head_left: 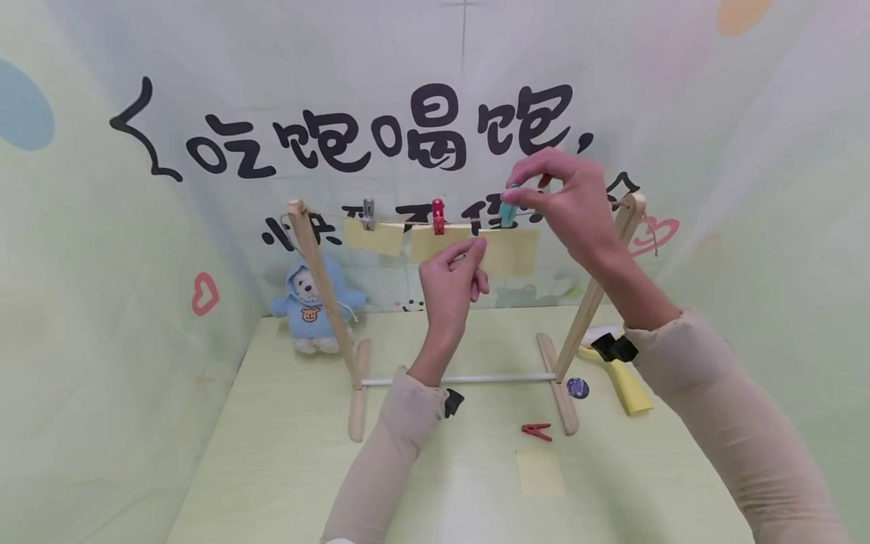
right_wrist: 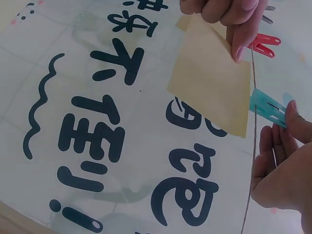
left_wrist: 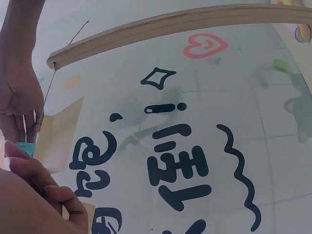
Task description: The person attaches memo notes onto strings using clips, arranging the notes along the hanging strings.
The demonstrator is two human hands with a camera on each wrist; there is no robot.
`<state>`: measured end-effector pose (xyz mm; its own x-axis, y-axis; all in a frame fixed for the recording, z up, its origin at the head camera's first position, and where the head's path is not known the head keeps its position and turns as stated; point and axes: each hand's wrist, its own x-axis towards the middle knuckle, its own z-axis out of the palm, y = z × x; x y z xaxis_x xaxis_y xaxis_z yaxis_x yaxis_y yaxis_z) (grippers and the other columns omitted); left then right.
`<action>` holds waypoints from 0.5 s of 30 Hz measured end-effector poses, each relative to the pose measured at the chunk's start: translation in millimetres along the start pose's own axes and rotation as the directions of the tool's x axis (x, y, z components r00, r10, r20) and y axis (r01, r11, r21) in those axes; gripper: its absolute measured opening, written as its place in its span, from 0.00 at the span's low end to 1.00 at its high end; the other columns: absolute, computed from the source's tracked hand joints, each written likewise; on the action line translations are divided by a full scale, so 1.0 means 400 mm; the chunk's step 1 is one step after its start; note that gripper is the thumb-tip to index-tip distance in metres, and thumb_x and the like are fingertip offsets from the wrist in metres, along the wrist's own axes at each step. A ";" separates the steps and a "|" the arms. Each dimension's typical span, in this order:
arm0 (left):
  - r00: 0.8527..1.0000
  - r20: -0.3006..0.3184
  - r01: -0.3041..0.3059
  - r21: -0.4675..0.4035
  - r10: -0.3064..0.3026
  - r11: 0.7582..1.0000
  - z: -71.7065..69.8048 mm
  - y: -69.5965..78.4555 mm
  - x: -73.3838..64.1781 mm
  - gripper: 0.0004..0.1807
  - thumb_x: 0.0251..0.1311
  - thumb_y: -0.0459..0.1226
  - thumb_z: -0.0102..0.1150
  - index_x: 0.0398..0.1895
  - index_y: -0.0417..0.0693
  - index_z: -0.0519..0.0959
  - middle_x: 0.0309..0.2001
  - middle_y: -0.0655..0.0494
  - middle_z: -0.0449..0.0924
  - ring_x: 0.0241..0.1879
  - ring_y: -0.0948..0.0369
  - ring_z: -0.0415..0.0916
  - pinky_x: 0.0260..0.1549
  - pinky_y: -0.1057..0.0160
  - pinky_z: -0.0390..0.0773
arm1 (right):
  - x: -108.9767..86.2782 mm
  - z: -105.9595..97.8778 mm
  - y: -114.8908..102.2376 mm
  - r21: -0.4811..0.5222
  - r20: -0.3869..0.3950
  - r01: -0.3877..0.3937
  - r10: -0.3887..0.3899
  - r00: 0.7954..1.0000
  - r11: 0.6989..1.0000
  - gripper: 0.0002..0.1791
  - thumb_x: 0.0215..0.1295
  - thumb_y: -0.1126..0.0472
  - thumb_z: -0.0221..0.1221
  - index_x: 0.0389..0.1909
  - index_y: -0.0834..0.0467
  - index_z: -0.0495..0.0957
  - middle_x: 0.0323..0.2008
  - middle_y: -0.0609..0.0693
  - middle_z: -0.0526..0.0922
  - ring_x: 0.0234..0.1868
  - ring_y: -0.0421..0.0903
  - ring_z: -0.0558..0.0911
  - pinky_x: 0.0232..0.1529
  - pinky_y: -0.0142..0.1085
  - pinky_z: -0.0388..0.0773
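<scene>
My left hand (head_left: 448,283) pinches the top edge of a pale yellow paper note (head_left: 515,253) between thumb and finger, just below a thin string (right_wrist: 254,161). Above that edge, my right hand (head_left: 567,198) grips the handles of a teal clothespin (right_wrist: 267,108). The clothespin's tip is right at the string and the note's top edge in the right wrist view. Left of my hands, a grey clothespin (head_left: 368,214) and a red clothespin (head_left: 438,217) clip two more notes, a small one (head_left: 377,238) and one (head_left: 424,245) partly behind my left hand.
Wooden posts (head_left: 319,291) hold the string, with a white crossbar (head_left: 503,378) low between them. A plush toy (head_left: 311,310) in blue sits behind the left post. On the table lie a red clothespin (head_left: 537,431), another note (head_left: 540,474), a round dark-blue object (head_left: 578,388) and a yellow-handled object (head_left: 627,385).
</scene>
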<state>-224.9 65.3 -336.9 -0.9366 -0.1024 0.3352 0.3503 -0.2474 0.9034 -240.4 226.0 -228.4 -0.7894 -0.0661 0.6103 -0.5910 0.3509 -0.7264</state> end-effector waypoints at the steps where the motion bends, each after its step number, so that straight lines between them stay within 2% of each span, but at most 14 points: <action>1: 1.000 -0.003 -0.005 -0.006 0.005 1.000 0.001 0.000 0.001 0.13 0.77 0.34 0.67 0.52 0.31 0.89 0.14 0.62 0.78 0.12 0.68 0.69 0.14 0.74 0.66 | 0.000 0.004 0.001 -0.017 0.005 0.001 0.000 1.000 1.000 0.05 0.65 0.70 0.76 0.39 0.66 0.90 0.34 0.37 0.88 0.49 0.43 0.82 0.48 0.33 0.71; 6: 0.999 -0.017 -0.029 -0.022 0.029 0.999 0.002 0.001 0.003 0.12 0.77 0.34 0.67 0.51 0.31 0.89 0.14 0.62 0.78 0.12 0.68 0.69 0.14 0.74 0.66 | -0.002 0.022 -0.001 -0.069 0.023 0.003 -0.002 1.000 0.998 0.07 0.66 0.67 0.77 0.40 0.67 0.90 0.36 0.39 0.88 0.50 0.40 0.83 0.57 0.33 0.71; 12: 0.999 -0.023 -0.040 -0.035 0.039 0.999 0.005 0.003 0.004 0.13 0.77 0.35 0.68 0.51 0.30 0.89 0.14 0.63 0.77 0.12 0.68 0.69 0.14 0.74 0.66 | -0.008 0.034 0.003 -0.140 0.037 -0.004 0.009 0.999 0.990 0.08 0.64 0.68 0.78 0.40 0.67 0.91 0.42 0.56 0.90 0.49 0.38 0.82 0.67 0.37 0.71; 15: 0.999 -0.017 -0.051 -0.036 0.050 0.998 0.006 0.003 0.006 0.13 0.77 0.35 0.67 0.50 0.29 0.89 0.13 0.63 0.77 0.12 0.68 0.69 0.14 0.74 0.66 | -0.011 0.035 0.007 -0.175 0.050 -0.011 0.020 0.999 0.985 0.10 0.64 0.67 0.78 0.42 0.68 0.90 0.45 0.61 0.89 0.52 0.42 0.82 0.71 0.42 0.70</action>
<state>-226.7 67.0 -334.2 -0.9176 -0.1309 0.3753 0.3973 -0.2767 0.8750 -240.9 214.3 -237.6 -0.8084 -0.1054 0.5791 -0.5441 0.5093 -0.6667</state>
